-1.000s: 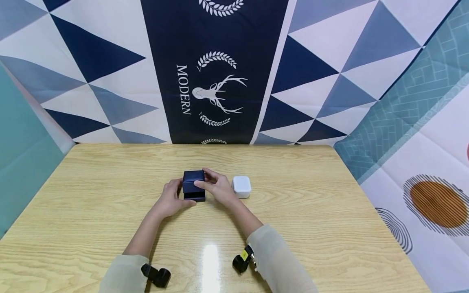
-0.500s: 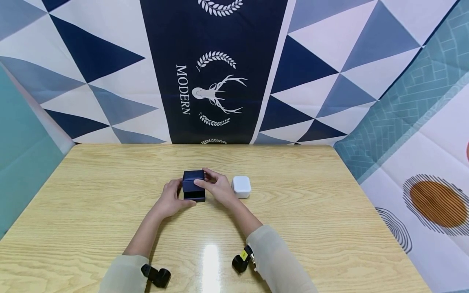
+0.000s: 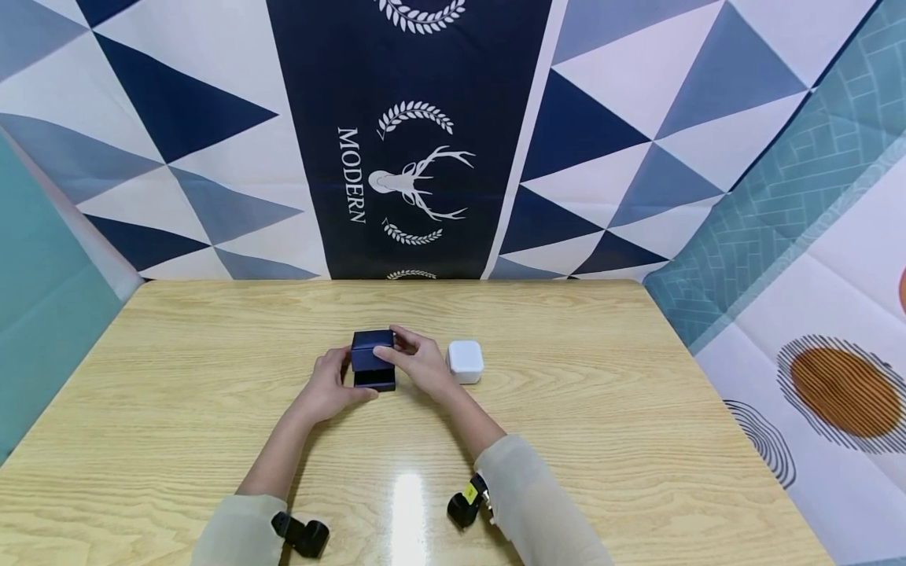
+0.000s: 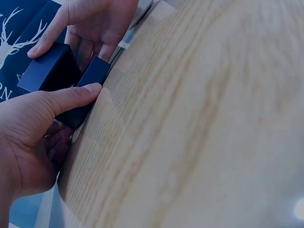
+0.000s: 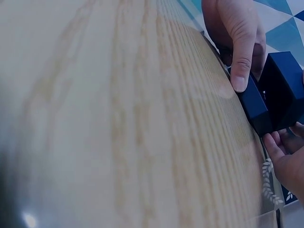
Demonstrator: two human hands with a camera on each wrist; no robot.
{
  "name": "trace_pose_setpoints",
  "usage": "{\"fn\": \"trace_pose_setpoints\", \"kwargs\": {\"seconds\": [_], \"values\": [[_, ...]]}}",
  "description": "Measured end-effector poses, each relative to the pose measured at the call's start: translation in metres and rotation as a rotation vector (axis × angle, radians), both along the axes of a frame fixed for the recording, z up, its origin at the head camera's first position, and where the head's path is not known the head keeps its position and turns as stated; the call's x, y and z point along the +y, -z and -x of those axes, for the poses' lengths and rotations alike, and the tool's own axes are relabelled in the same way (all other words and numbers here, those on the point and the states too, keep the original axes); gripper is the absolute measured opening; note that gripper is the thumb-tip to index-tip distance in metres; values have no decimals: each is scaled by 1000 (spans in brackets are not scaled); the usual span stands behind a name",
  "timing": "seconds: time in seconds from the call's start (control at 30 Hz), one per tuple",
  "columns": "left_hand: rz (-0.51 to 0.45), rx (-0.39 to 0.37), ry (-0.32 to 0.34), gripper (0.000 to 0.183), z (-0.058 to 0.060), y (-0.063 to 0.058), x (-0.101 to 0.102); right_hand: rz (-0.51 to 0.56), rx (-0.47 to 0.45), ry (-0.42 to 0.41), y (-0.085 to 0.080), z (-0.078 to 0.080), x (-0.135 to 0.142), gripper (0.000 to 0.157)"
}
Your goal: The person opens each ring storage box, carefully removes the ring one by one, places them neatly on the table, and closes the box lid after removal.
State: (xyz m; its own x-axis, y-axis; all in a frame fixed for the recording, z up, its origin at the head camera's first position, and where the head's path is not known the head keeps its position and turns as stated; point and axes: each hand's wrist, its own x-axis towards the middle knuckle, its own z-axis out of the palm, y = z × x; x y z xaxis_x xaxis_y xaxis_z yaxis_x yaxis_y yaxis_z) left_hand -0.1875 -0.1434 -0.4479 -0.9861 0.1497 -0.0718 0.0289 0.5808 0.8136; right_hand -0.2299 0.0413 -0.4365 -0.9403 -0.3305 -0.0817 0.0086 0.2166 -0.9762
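Note:
A small navy hinged box, like a ring box, stands on the table with its lid (image 3: 363,360) partly raised. Its lower half (image 3: 375,386) shows under a dark gap. My left hand (image 3: 327,391) grips the base, the thumb (image 4: 80,96) across its front edge and the fingers behind. From the other side my right hand (image 3: 423,365) holds the lid, thumb on its front, as the left wrist view shows too. Inside the gap, the right wrist view shows a tiny bright spot (image 5: 264,93), too small to identify.
A white rounded cube-shaped box (image 3: 465,359) stands just right of my right hand. The wooden table (image 3: 566,409) ends at a patterned cloth backdrop (image 3: 425,236). Black wrist cameras (image 3: 303,536) sit on both sleeves.

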Motion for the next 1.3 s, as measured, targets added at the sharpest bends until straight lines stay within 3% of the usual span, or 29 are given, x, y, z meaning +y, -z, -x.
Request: {"fn": "trace_pose_setpoints", "kwargs": {"seconds": [1.3], "values": [[-3, 19, 0, 83, 0, 0, -1, 2, -32, 16, -1, 2, -1, 62]]}}
